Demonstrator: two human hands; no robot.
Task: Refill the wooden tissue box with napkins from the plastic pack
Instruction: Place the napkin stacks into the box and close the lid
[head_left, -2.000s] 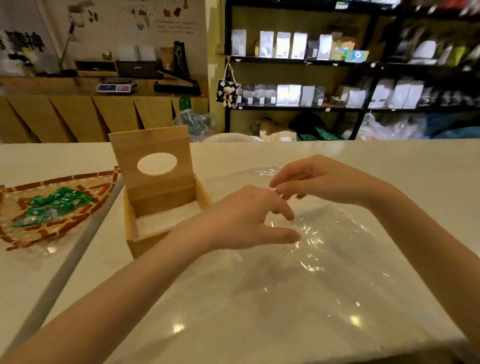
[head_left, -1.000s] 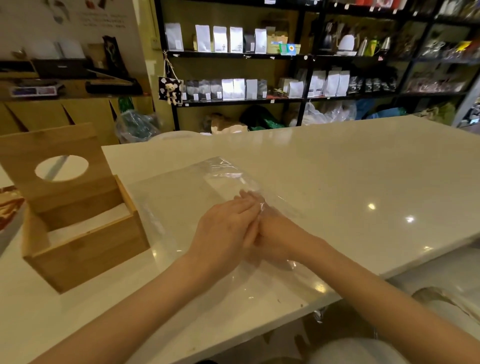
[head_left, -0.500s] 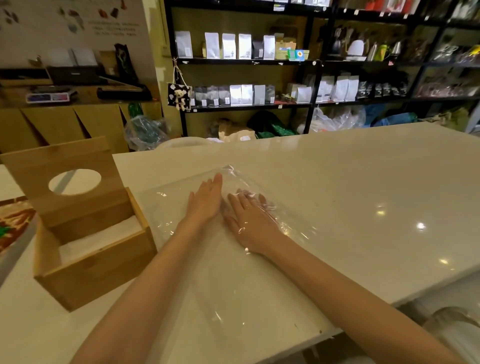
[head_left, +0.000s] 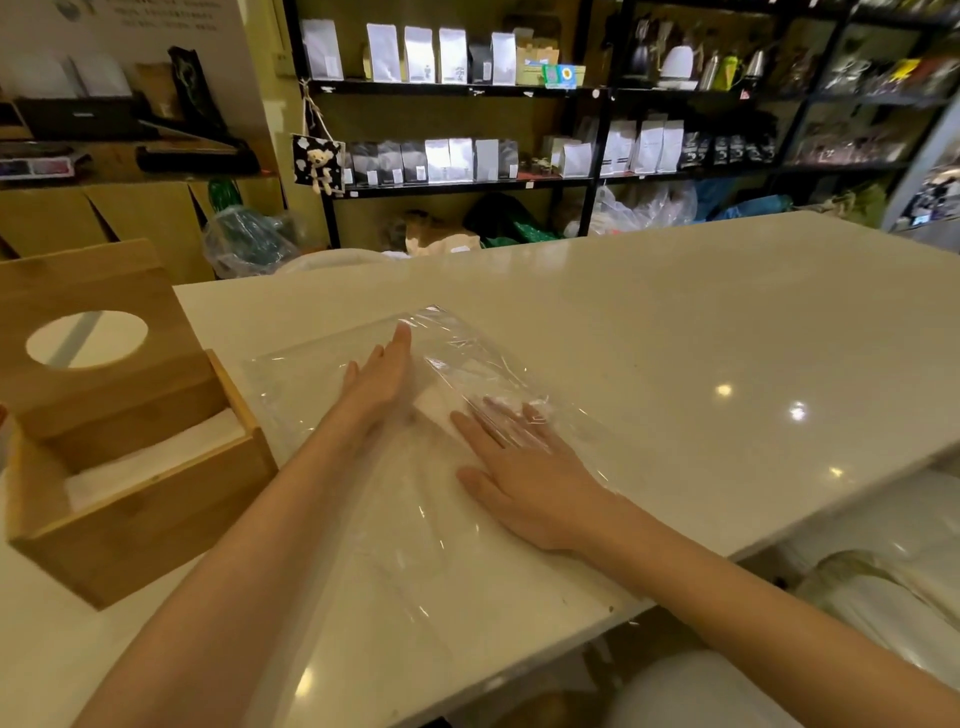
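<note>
The wooden tissue box (head_left: 135, 525) stands at the left of the white counter (head_left: 675, 322), its lid with a round hole tipped up at the back. White napkins (head_left: 156, 457) fill the inside. A clear, flat plastic pack (head_left: 415, 545) lies spread on the counter to the box's right. My left hand (head_left: 379, 384) lies flat on the plastic, fingers straight and pointing away. My right hand (head_left: 524, 462) rests palm down on it too, fingers spread, with a fold of film over the fingertips. Neither hand grips anything.
The counter's near edge runs diagonally at the lower right, with white stools (head_left: 727, 691) below it. Black shelves (head_left: 467, 182) with white and dark pouches stand behind the counter. A wooden cabinet (head_left: 130, 213) is at the back left.
Both hands went from pinching the film to lying flat on it. Over the last half second the left hand slid farther away and the right hand drew apart to the right. The view shifted right.
</note>
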